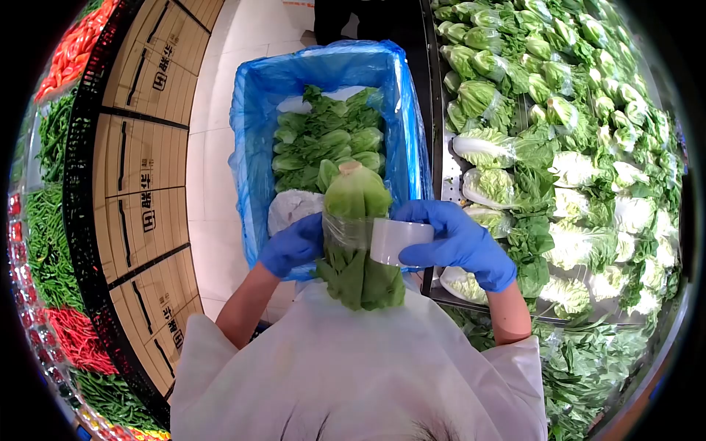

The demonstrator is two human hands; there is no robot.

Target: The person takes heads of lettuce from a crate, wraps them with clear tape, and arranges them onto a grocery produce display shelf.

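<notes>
A head of romaine lettuce [357, 195] stands upright, cut base up and leaves down, with clear film wrapped around its middle. My left hand [294, 246], in a blue glove, is closed on the lettuce's left side. In my right hand [463, 242], also gloved in blue, is a roll of clear film [401, 242], which touches the right side of the lettuce. Behind them is a crate lined with blue plastic [406, 140], holding several lettuce heads [331, 140] and a crumpled whitish bundle [293, 209].
On the right, a shelf holds rows of lettuce [485, 103] and napa cabbage [573, 169]. Brown cartons [151, 158] line the left, beyond them green peppers [55, 242] and red peppers [77, 342]. A person's dark-clothed legs [346, 18] are beyond the crate.
</notes>
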